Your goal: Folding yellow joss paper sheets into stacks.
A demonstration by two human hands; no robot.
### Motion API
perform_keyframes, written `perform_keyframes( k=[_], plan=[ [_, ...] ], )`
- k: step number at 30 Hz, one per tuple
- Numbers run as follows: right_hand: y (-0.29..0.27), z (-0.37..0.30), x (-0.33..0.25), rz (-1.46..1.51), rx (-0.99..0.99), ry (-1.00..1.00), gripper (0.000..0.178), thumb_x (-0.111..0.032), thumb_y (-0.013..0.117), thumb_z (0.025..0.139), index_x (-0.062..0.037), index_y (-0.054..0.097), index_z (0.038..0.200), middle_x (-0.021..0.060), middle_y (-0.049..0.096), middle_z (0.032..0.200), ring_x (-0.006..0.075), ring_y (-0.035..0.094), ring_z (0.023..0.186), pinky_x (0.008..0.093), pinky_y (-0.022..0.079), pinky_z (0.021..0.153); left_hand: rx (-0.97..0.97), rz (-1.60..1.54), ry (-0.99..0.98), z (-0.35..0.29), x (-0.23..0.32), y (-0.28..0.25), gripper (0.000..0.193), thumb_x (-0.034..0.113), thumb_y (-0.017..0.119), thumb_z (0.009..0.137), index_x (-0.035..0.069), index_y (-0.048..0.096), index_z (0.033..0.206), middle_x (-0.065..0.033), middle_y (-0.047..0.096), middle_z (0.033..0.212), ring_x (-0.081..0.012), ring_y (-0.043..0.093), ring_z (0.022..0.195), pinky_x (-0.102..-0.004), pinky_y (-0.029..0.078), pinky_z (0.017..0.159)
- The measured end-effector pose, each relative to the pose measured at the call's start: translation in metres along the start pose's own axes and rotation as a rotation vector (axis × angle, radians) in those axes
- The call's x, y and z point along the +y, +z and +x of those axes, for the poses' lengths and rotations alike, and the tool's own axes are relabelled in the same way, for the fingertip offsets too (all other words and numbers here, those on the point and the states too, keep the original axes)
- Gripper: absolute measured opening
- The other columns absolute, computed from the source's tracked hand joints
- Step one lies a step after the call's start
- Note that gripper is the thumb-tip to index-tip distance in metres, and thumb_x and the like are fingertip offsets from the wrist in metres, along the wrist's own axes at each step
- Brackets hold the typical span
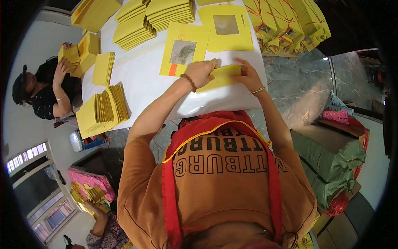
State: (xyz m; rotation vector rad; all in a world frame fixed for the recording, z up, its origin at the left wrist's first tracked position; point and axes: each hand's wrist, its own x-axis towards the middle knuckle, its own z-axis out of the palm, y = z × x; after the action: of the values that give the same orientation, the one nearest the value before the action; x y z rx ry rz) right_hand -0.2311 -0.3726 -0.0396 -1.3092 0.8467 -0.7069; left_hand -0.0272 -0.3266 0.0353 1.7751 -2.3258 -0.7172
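Note:
A folded yellow paper sheet [222,79] lies near the table's front edge, between my hands. My left hand [201,74], with a beaded bracelet at the wrist, is closed with its fingers bent over the paper's left end. At the right end my right hand [248,76] holds the paper between thumb and fingers; a thin bangle is on that wrist. Just beyond my left hand is a flat yellow sheet with a silver-grey square [183,52] and an orange strip. Farther back lies a pile of similar yellow sheets [230,39], the top one also bearing a grey square.
Folded yellow stacks [137,31] stand at the back of the white table [137,68], others [103,110] at its left end. A co-worker [47,89] handles yellow papers on the left. Bundles tied with red string [286,25] sit back right; green wrapped packages [327,159] lie right.

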Motion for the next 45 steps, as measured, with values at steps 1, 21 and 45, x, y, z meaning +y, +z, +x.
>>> perform_keyframes(
  k=[1, 21, 45],
  plan=[
    [0.005, 0.001, -0.008, 0.168, -0.185, 0.096, 0.034, -0.001, 0.061, 0.073, -0.0055, 0.051, 0.105, 0.0033, 0.052, 0.096, 0.0119, 0.050, 0.090, 0.0228, 0.042, 0.074, -0.004, -0.004, 0.003, -0.011, 0.001, -0.014, 0.029, 0.016, 0.065, 0.067, 0.009, 0.046, 0.089, -0.0151, 0.059, 0.081, -0.0327, 0.057, 0.077, -0.0392, 0.044, 0.065],
    [0.183, 0.056, 0.033, -0.073, -0.418, -0.138, 0.017, 0.004, 0.057, 0.072, -0.0053, 0.051, 0.086, -0.0010, 0.051, 0.084, 0.0079, 0.048, 0.080, 0.0205, 0.039, 0.073, 0.448, -1.190, -0.221, -0.190, -0.160, 0.014, 0.025, 0.003, 0.061, 0.074, 0.001, 0.057, 0.099, -0.0045, 0.060, 0.093, -0.0088, 0.054, 0.084, -0.0216, 0.044, 0.076],
    [0.193, 0.050, -0.002, -0.219, -0.490, -0.059, 0.023, -0.003, 0.060, 0.075, -0.0028, 0.058, 0.098, 0.0061, 0.060, 0.097, 0.0129, 0.056, 0.086, 0.0244, 0.043, 0.078, 0.494, -0.223, 0.076, -0.179, -0.142, -0.040, 0.045, 0.019, 0.068, 0.064, 0.014, 0.052, 0.106, -0.0061, 0.053, 0.105, -0.0232, 0.049, 0.096, -0.0334, 0.037, 0.079]
  ],
)
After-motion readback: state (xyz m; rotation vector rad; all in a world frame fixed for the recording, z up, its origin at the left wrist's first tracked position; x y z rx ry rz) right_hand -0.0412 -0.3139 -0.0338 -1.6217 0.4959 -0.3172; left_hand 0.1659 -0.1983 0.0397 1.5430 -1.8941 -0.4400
